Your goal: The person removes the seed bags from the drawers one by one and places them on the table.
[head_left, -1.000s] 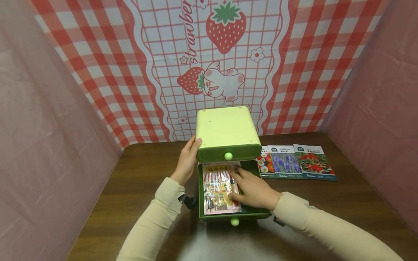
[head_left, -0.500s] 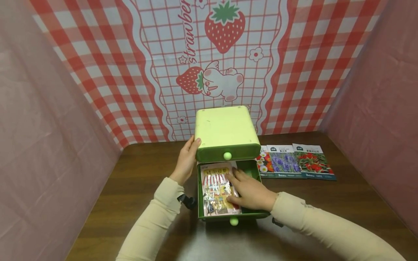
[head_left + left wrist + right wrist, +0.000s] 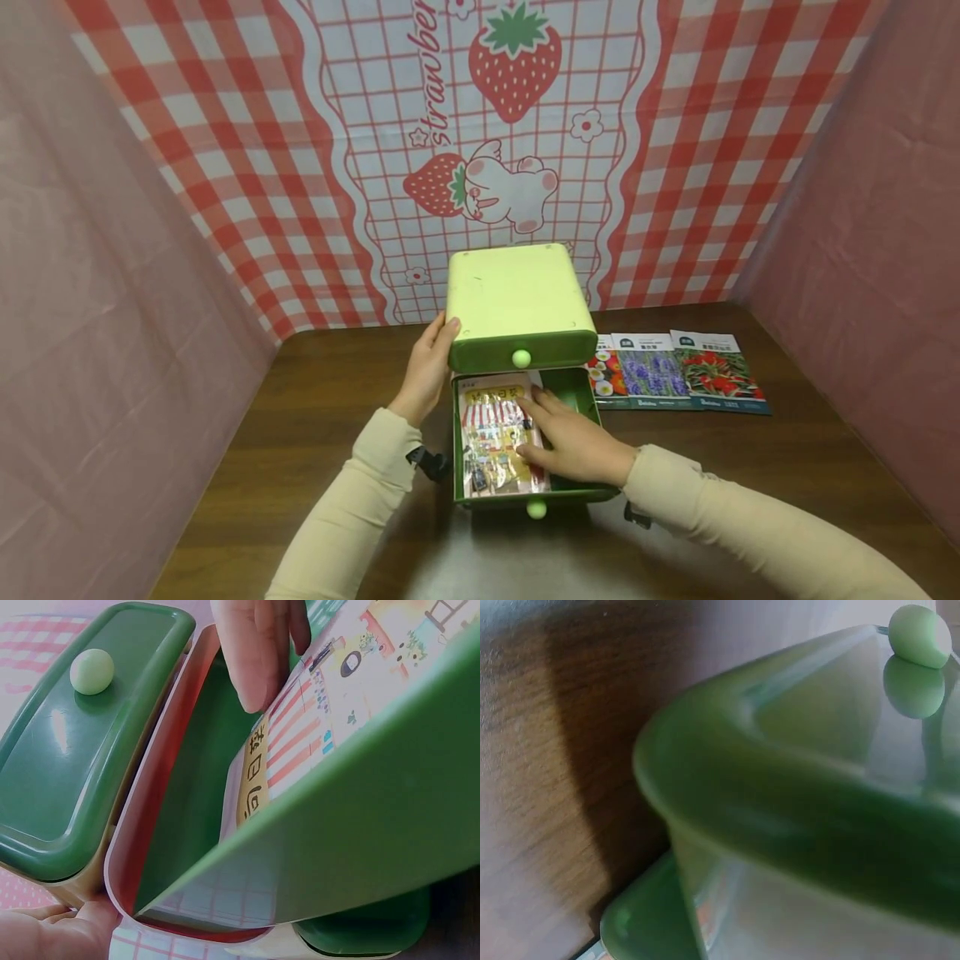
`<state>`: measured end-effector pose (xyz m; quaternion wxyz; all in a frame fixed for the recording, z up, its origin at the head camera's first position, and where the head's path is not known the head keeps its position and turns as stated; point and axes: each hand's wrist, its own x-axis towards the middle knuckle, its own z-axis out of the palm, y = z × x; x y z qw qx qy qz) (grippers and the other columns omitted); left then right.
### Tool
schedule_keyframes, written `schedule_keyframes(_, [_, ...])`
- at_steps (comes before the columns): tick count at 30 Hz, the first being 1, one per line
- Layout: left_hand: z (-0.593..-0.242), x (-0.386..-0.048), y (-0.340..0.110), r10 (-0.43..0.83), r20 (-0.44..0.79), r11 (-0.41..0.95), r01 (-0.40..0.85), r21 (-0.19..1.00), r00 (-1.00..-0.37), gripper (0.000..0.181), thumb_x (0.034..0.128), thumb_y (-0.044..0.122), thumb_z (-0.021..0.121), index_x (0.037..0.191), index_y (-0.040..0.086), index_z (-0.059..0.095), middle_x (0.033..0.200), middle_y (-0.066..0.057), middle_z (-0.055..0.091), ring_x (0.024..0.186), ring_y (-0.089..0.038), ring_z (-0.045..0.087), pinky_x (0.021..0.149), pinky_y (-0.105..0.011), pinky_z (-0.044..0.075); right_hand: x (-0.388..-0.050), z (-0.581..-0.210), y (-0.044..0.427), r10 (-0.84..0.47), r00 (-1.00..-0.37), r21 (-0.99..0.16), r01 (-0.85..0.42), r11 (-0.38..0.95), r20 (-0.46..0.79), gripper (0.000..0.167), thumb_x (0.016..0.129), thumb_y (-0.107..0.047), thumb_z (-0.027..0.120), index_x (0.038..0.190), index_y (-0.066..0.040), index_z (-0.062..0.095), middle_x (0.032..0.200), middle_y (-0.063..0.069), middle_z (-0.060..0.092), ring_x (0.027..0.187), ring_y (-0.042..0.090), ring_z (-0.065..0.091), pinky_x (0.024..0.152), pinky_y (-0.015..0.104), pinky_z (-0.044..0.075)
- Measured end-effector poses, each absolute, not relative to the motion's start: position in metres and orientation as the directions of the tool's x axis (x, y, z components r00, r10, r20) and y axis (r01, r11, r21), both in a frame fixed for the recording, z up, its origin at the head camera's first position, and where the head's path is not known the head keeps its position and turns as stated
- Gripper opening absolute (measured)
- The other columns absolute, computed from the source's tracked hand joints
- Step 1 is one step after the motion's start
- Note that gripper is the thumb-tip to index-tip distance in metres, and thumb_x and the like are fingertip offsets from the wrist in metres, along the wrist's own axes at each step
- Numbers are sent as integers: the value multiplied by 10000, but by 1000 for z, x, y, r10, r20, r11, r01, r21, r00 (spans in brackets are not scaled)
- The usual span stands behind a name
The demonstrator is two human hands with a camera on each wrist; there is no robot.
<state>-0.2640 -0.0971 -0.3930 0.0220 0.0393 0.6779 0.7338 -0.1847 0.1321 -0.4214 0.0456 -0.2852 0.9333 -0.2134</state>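
A pale yellow-green desktop drawer cabinet (image 3: 517, 292) has its upper green drawer front (image 3: 60, 742) closed. Below it, a green drawer (image 3: 581, 387) is pulled out, with a pink seed packet (image 3: 487, 442) showing a striped awning lying against its left side. My left hand (image 3: 429, 367) rests on the cabinet's left side, thumb near the front corner. Inside the drawer, my right hand (image 3: 573, 437) lies over the packet's right edge, fingers extended and thumb touching its face. The right wrist view holds only the drawer's front and knob (image 3: 919, 637), no hand.
Several flower seed packets (image 3: 652, 371) lie overlapping on the brown wooden table (image 3: 345, 358), right of the cabinet. Another green drawer front (image 3: 367, 922) shows under the pulled-out one. A checked strawberry cloth (image 3: 300, 208) hangs behind, and pink curtains (image 3: 112, 333) flank the table.
The packet inside the drawer has shifted slightly left, and my right hand has moved a little left with it. My left hand keeps its place on the cabinet.
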Motion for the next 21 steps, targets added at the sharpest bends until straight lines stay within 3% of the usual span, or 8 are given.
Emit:
schedule_keyframes(15, [-393,-264,-98,88,23,-93,15,996,-996,678,999,463,509,1561,177,261,1599,-82,292,1363,-272,446,1134,-441,393,-182,-417,133,-479,-878,-649,-365,667,1,706,987,-410,562,1548,-83,287,1588,164,301,1411,374,381,1111,558,381])
schedule_keyframes(16, [-392,-264,-98,88,22,-93,14,996,-996,677,1000,463,506,1562,179,258,1599,-81,293,1354,-274,455,1130,-440,398,-182,-416,133,-471,-882,-679,-343,649,-5,701,988,-397,566,1550,-87,284,1571,169,337,1313,376,495,1052,539,443])
schedule_keyframes(19, [-393,-264,-98,93,22,-100,13,995,-995,680,1001,464,504,1564,178,252,1599,-83,293,1341,-281,469,1121,-436,410,-182,-414,133,-446,-895,-797,-244,553,-35,692,1000,-319,565,1545,-28,255,1543,222,361,1268,397,535,923,412,530])
schedule_keyframes(21, [-393,-264,-98,96,22,-99,13,995,-995,687,1000,465,505,1565,173,247,1603,-84,283,1373,-278,436,1133,-436,396,-183,-413,133,-426,-902,-861,-167,479,-62,696,1006,-261,560,1538,30,219,1540,266,333,1246,410,552,734,342,548])
